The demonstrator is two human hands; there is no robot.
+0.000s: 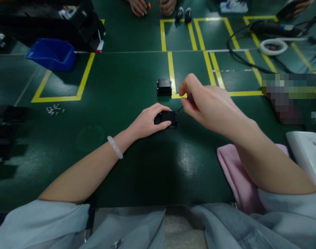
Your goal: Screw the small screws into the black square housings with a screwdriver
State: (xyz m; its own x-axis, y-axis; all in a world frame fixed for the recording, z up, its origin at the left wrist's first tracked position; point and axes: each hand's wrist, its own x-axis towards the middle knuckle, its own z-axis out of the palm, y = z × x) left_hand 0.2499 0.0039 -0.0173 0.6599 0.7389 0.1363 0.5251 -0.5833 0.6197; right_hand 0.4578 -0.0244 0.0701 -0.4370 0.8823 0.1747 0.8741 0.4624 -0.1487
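Observation:
On the green table, my left hand is closed round a small black box-shaped part, thumb at the near side and fingers at the far side. My right hand grips the dark handle of a screwdriver. Its thin shaft slants down to the left, and the tip meets the right edge of the part; whether it sits in a screw is too small to tell. A second black box-shaped part stands just beyond, touched by neither hand.
Loose screws lie to the left, near a blue bin. Dark parts sit at the left edge. A pink cloth and a white box are by my right arm. Another person's hands show across the table; cables lie upper right.

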